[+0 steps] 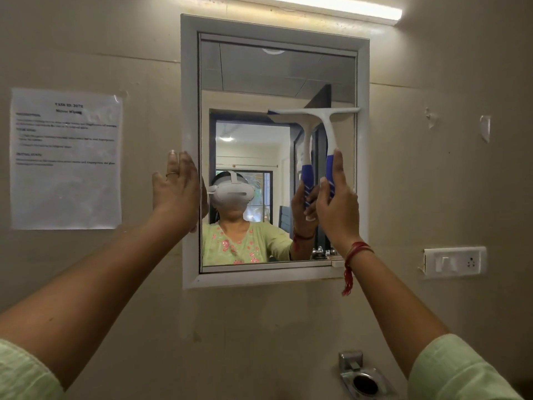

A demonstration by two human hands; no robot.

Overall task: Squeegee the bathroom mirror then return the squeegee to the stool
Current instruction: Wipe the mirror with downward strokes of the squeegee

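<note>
Both arms were raised toward the rectangular wall mirror in its pale grey frame (189, 111), the forearms bare below light green sleeves. The right hand (336, 206) was lifted on the mirror's right side, wrist slightly bent, with a red thread bracelet (356, 251) around it. Its grip was clamped around the blue lower part of the handle of the white plastic squeegee with a blue handle (323, 119), the thumb lying along the handle's near side and the fingers wrapped behind it. The squeegee stood upright, handle down, its crossbar level across the upper right part of the glass, the right end reaching the inner edge of the frame. Its blade seemed to lie against the glass, with the reflection meeting it.

The left hand (176, 192) was held flat and open, fingers together and pointing up, the palm pressed to the left side of the frame; a thin ring showed on one finger.

A white printed paper sheet (66, 158) was stuck to the beige wall left of the mirror, and a white switch and socket plate (454, 262) sat to the right. A metal holder (362, 378) was fixed to the wall below.
</note>
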